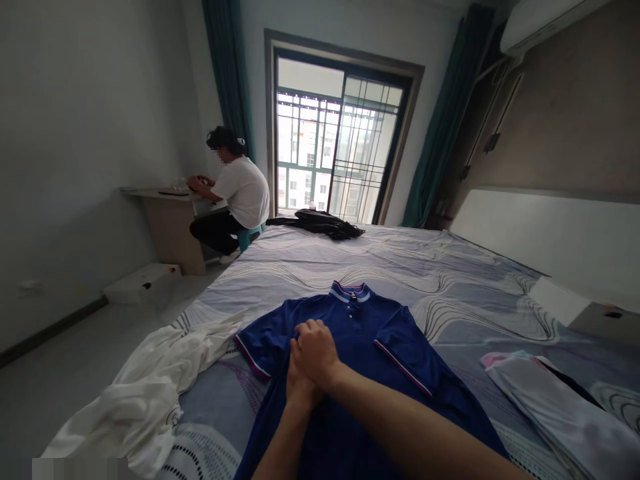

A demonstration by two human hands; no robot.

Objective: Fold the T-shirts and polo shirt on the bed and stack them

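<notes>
A blue polo shirt (350, 353) lies face up on the bed (450, 280), collar toward the window and sleeves spread. Both my hands meet over its chest. My right hand (316, 350) lies on top with its fingers curled closed; what it grips, if anything, is hidden. My left hand (299, 390) sits beneath it, touching the shirt, its fingers covered by the right hand.
A crumpled white garment (150, 380) hangs off the bed's left edge. Folded light clothes (560, 400) lie at the right, black clothes (320, 223) at the far end. Another person (240, 193) sits at a desk (165, 220) by the window. A white box (143, 283) is on the floor.
</notes>
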